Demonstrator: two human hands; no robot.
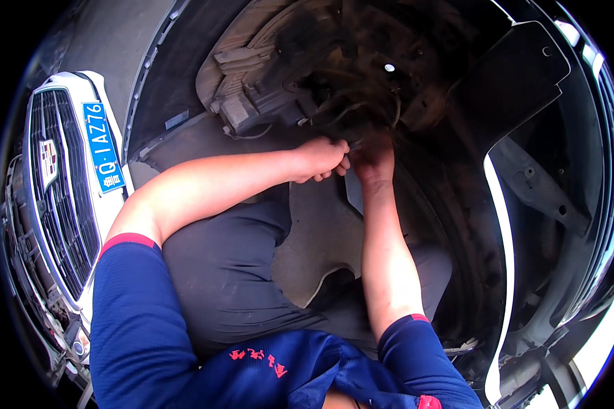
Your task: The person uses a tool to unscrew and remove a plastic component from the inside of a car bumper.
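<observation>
Both my hands meet under the dark wheel arch of a car. My left hand [320,159] is closed, its fingers curled around something too small to name; a thin, shiny bit shows at its fingertips. Right beside it, my right hand [374,160] reaches up into the shadow, and its fingers are too dark to make out. Just beyond my left hand hangs a grey, dusty box-shaped part [242,112] with a thin cable below it. Dark hoses and brackets surround the space above my right hand.
A dark curved liner [450,225] runs along the right, beside a white body edge [501,273]. A black flat panel [518,82] stands at upper right. At far left is a white car front with a grille [61,170]. My bent legs [218,273] lie below my arms.
</observation>
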